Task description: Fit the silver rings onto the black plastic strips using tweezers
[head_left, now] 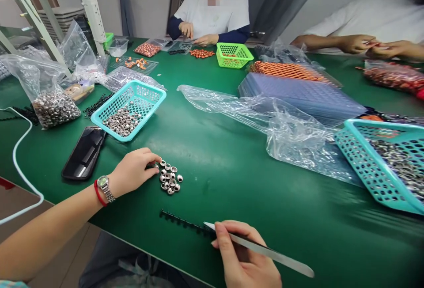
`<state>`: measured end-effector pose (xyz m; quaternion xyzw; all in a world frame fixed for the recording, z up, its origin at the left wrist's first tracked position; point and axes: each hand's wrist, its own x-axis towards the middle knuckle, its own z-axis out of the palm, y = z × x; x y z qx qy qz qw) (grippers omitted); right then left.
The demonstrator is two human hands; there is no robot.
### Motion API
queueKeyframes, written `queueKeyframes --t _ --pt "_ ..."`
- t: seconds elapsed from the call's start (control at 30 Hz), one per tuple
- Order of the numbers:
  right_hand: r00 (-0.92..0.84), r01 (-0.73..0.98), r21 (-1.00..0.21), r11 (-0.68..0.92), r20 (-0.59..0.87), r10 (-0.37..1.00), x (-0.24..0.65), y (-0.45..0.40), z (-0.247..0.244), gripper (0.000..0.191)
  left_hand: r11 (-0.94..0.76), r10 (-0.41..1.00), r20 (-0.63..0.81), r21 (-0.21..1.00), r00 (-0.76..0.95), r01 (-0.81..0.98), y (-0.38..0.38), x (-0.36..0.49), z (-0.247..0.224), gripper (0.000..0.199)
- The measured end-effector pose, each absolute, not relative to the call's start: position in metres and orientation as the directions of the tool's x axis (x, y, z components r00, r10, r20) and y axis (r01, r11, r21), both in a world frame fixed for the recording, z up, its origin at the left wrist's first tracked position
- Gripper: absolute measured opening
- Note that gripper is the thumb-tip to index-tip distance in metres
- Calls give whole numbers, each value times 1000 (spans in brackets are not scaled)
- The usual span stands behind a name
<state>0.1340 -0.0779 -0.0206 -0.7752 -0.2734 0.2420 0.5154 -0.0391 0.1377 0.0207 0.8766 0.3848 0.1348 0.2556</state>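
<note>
My left hand [134, 171] reaches to the near-left side of a small pile of silver metal rings [170, 182] on the green table. Its thumb and index finger are closed round one small ring at the pile's edge, mostly hidden by the fingertips. My right hand [243, 252] grips metal tweezers [274, 255], their tips pointing left. Below those tips lies a black toothed plastic strip [183, 221]; its right end passes under my right fingers, and I cannot tell whether they hold it.
A blue basket [96, 118] of rings, a black phone [82, 153] and a bag of rings [56, 109] are at left. Clear plastic film [291, 133], stacked trays [298, 93] and another blue basket [357, 160] stand right. Two people work across the table, near a green basket [233, 62].
</note>
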Motion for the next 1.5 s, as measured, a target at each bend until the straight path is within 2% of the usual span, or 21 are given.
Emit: queueKeyframes --t 0.07,0.2,0.27,0.4,0.57,0.73,0.93,1.0,1.1,1.23,1.33,1.43,1.5 --pt "757 159 -934 -320 -93 647 131 -77 -20 59 -568 739 58 589 671 575 124 -38 23 20" --pt "764 178 -937 -302 -62 643 128 -76 -18 56 -501 662 65 780 746 376 80 -33 19 12" --pt "757 208 -934 -291 -35 652 128 -76 -20 54 -458 632 45 827 774 325 61 -30 13 10" --pt "743 268 -919 -288 7 669 132 -77 -26 50 -385 647 -9 859 762 337 48 -26 1 7" --pt "686 313 -913 -263 26 728 146 -81 -37 47 -356 669 -47 855 741 377 48 -25 -1 18" --pt "589 268 -940 -211 -13 808 160 -82 -42 42 -370 656 -62 842 752 392 47 -26 -1 24" --pt "594 202 -964 -173 -20 804 164 -85 -45 37 -341 659 -31 878 752 336 44 -27 3 26" --pt "607 175 -975 -139 -4 795 163 -86 -44 33 -266 686 -26 922 728 283 38 -27 5 25" --pt "630 148 -988 -51 55 775 157 -87 -40 25 -45 731 -95 981 675 187 27 -25 8 20" --pt "618 120 -982 144 187 763 145 -86 -36 16 245 752 -236 967 615 71 16 -21 6 7" --pt "582 79 -956 281 273 766 139 -85 -39 9 393 769 -301 919 564 -45 14 -18 2 20" --pt "580 87 -934 347 331 745 136 -84 -43 6 488 755 -353 865 552 -114 15 -19 -1 39" --pt "577 112 -921 372 366 730 135 -84 -44 6 504 741 -359 856 567 -116 17 -19 -2 34"
